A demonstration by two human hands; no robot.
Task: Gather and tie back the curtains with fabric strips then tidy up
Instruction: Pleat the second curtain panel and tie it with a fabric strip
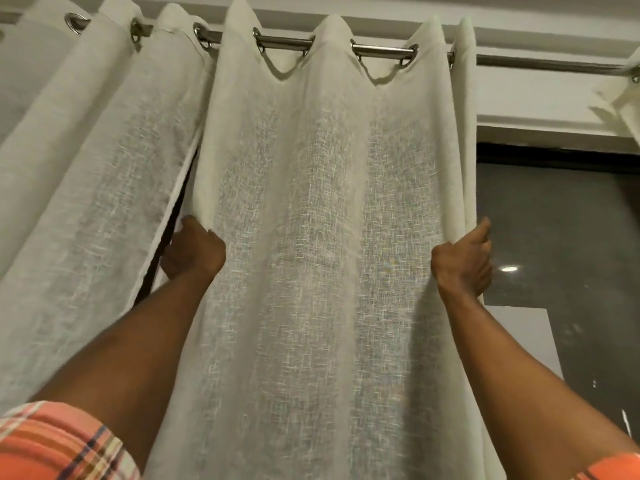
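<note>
Orange plaid cloth fills the nearest corners: a left sleeve at the bottom left and a sliver of right sleeve at the bottom right, with both bare forearms reaching up and away from them. The left hand grips the left edge of the curtain, its fingers curled round the hem and mostly hidden behind the fabric. The right hand holds the same panel's right edge, fingers wrapped over the hem and one finger lying upward along it. Between the two hands the cream, loosely woven sheer hangs in broad soft folds. Left of it a second panel of the same cloth hangs, with a narrow dark gap showing between the two. Further up, metal eyelets thread both panels onto a steel rod that runs across the top, bare along its right stretch. At the rod's far right end a scrap of another curtain shows. Behind the rod is a pale wall, and below that, right of the held panel, dark window glass carrying a small bright reflection.
</note>
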